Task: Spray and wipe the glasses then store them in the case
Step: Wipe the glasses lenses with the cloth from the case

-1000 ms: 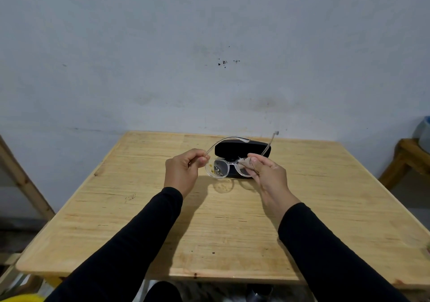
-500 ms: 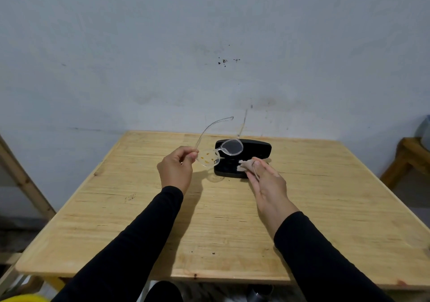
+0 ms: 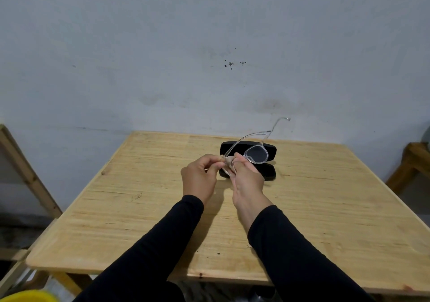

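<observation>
Clear-framed glasses (image 3: 256, 154) regripped: both hands rejoined, left hand (image 3: 200, 178) and right hand (image 3: 247, 180) pinching cloth (image 3: 228, 161) on left lens. Wiping continues; black case (image 3: 270, 149) waits.

One head-worn camera looks forward and down (wide-angle, close) over the table (image 3: 144, 211) toward the wall (image 3: 162, 45).

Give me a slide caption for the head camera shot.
Both hands wipe clear-framed glasses with a cloth above an open black case.
</observation>
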